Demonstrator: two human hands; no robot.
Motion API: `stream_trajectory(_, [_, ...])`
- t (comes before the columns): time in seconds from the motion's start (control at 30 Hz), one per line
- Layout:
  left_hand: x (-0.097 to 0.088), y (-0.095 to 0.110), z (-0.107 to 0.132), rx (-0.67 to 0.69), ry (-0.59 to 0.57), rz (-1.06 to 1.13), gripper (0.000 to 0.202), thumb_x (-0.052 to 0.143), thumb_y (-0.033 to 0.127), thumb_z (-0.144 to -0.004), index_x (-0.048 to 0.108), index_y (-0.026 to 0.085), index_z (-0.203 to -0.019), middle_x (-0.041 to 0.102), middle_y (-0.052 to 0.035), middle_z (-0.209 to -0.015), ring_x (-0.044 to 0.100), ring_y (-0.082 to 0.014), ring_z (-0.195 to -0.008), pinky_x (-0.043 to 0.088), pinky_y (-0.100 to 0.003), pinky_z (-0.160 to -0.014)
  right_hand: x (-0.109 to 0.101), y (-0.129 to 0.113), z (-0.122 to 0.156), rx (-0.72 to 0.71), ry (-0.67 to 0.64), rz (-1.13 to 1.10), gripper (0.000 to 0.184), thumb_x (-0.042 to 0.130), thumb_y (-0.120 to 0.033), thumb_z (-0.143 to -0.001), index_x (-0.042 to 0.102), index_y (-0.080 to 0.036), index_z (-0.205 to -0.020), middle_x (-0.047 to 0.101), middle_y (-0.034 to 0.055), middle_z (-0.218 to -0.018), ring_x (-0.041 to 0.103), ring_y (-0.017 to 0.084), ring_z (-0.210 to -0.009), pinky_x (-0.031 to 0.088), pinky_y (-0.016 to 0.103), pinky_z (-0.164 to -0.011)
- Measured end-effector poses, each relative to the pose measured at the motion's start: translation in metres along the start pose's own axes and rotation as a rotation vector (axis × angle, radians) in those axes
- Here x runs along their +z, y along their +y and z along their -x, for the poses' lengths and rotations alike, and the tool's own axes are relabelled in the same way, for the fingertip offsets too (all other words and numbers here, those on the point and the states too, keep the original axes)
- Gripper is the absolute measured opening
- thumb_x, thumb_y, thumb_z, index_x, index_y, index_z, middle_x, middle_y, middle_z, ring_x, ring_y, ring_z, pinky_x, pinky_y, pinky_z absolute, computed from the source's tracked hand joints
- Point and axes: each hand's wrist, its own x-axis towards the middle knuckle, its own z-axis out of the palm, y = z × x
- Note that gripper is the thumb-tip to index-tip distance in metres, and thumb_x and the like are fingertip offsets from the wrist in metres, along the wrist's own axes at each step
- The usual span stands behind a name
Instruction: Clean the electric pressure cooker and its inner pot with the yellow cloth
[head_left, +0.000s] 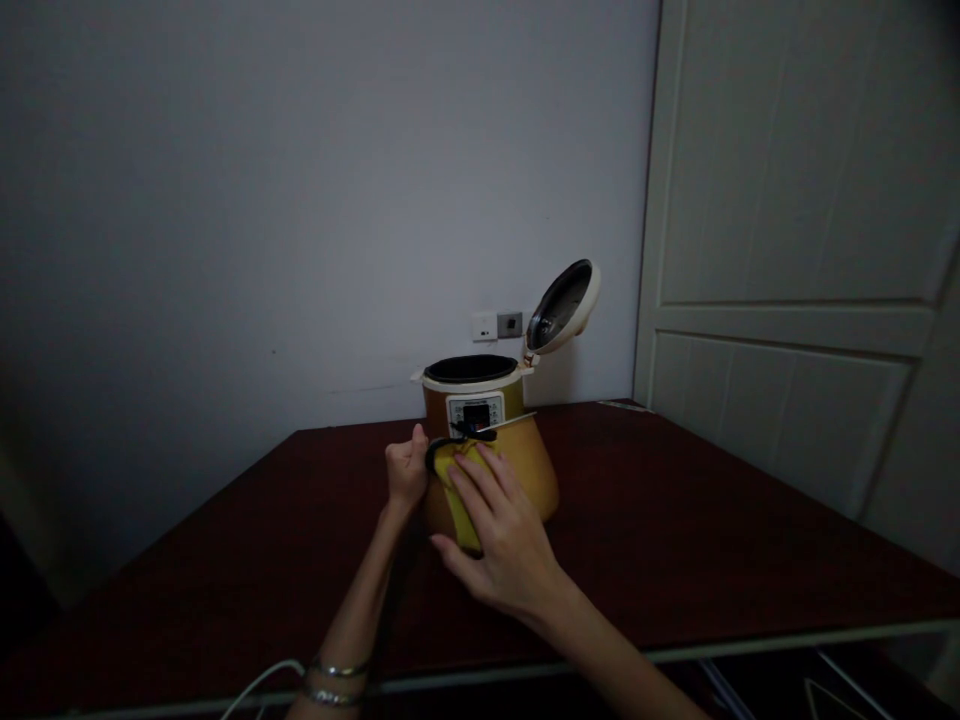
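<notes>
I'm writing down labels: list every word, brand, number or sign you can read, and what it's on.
No text can be read.
Control panel on the cooker: lettering too small to read.
Screen in that panel: marks too blurred to read.
Wall plates: no readable markings.
Yellow bundle under the right hand: no writing visible.
</notes>
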Motion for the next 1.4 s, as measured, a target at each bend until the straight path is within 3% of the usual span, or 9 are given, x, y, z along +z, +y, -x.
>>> stream_trajectory(0.13, [0.007, 0.005, 0.003, 0.109, 0.019, -0.144, 0.055, 0.037, 0.047, -0.084, 0.029, 0.019, -0.037, 0.027, 0.0036, -0.038, 0.024, -0.0061, -0.036, 0.017, -0.025, -0.042, -0.013, 0.022, -0.013, -0.015, 0.069, 0.086, 0.027, 0.051, -0.02, -0.081, 0.059, -0.011, -0.106, 0.051, 0.0192, -0.122, 0.036, 0.03, -0.127, 0.036, 0.052, -0.103])
stream_trajectory(0.23, [0.011, 0.012, 0.005, 0.156, 0.025, -0.209, 0.054, 0.036, 0.044, -0.085, 0.025, 0.02, -0.038, 0.024, 0.0037, -0.038, 0.023, -0.0059, -0.035, 0.015, -0.026, -0.043, -0.021, 0.037, -0.023, -0.036, 0.006, 0.132, 0.046, 0.054, -0.026, -0.078, 0.05, -0.007, -0.119, 0.042, 0.0218, -0.132, 0.029, 0.034, -0.131, 0.031, 0.056, -0.105])
stream_trajectory(0.33, [0.013, 0.018, 0.007, 0.173, 0.027, -0.251, 0.054, 0.036, 0.042, -0.086, 0.024, 0.02, -0.038, 0.024, 0.0037, -0.038, 0.023, -0.0059, -0.035, 0.015, -0.026, -0.043, -0.027, 0.045, -0.032, -0.025, -0.103, 0.135, 0.06, 0.056, -0.032, -0.074, 0.043, -0.006, -0.127, 0.051, 0.0191, -0.122, 0.043, 0.031, -0.118, 0.029, 0.054, -0.105])
stream_trajectory(0.47, [0.015, 0.023, 0.01, 0.201, -0.003, -0.296, 0.055, 0.037, 0.039, -0.087, 0.027, 0.019, -0.037, 0.027, 0.0035, -0.037, 0.025, -0.006, -0.035, 0.016, -0.026, -0.044, -0.03, 0.051, -0.038, 0.036, -0.183, 0.099, 0.04, 0.057, -0.03, -0.07, 0.057, -0.01, -0.105, 0.057, 0.0126, -0.094, 0.051, 0.026, -0.091, 0.043, 0.044, -0.087])
stream_trajectory(0.6, [0.017, 0.03, 0.013, 0.267, -0.049, -0.31, 0.052, 0.039, 0.036, -0.088, 0.037, 0.018, -0.039, 0.036, 0.0023, -0.04, 0.032, -0.0072, -0.038, 0.021, -0.024, -0.045, -0.031, 0.058, -0.038, 0.095, -0.176, 0.048, 0.018, 0.056, -0.024, -0.067, 0.056, -0.016, -0.083, 0.055, 0.0078, -0.083, 0.049, 0.023, -0.081, 0.041, 0.038, -0.076])
stream_trajectory(0.73, [0.017, 0.041, 0.015, 0.31, -0.123, -0.156, 0.039, 0.035, 0.03, -0.091, 0.06, 0.015, -0.065, 0.059, -0.004, -0.064, 0.055, -0.013, -0.06, 0.038, -0.023, -0.059, -0.03, 0.068, -0.031, 0.134, -0.086, -0.019, 0.018, 0.055, -0.02, -0.066, 0.054, -0.017, -0.083, 0.054, 0.0054, -0.081, 0.048, 0.021, -0.08, 0.039, 0.036, -0.075])
stream_trajectory(0.87, [0.01, 0.039, 0.013, 0.304, -0.113, 0.019, 0.038, 0.031, 0.028, -0.093, 0.066, 0.016, -0.089, 0.065, -0.0075, -0.09, 0.059, -0.0176, -0.088, 0.043, -0.029, -0.079, -0.033, 0.079, -0.024, 0.23, -0.015, -0.099, 0.018, 0.054, -0.02, -0.065, 0.054, -0.018, -0.083, 0.054, 0.0033, -0.079, 0.048, 0.02, -0.079, 0.038, 0.034, -0.074])
stream_trajectory(1.17, [0.002, 0.001, -0.007, 0.058, 0.061, 0.142, 0.048, 0.034, 0.04, -0.089, 0.063, 0.016, -0.058, 0.062, -0.0039, -0.061, 0.057, -0.0153, -0.062, 0.042, -0.027, -0.064, -0.035, 0.104, -0.011, 0.481, 0.08, -0.492, 0.014, 0.051, -0.022, -0.065, 0.053, -0.018, -0.078, 0.051, -0.0011, -0.072, 0.048, 0.014, -0.067, 0.039, 0.025, -0.061])
stream_trajectory(1.4, [0.005, 0.004, -0.012, -0.055, 0.028, 0.089, 0.047, 0.048, 0.047, -0.079, 0.036, 0.019, -0.042, 0.031, 0.0049, -0.042, 0.029, -0.0077, -0.042, 0.024, -0.024, -0.044, -0.028, 0.111, -0.007, 0.505, 0.129, -0.693, 0.012, 0.051, -0.023, -0.064, 0.052, -0.018, -0.076, 0.047, -0.0032, -0.065, 0.043, 0.011, -0.059, 0.037, 0.022, -0.052])
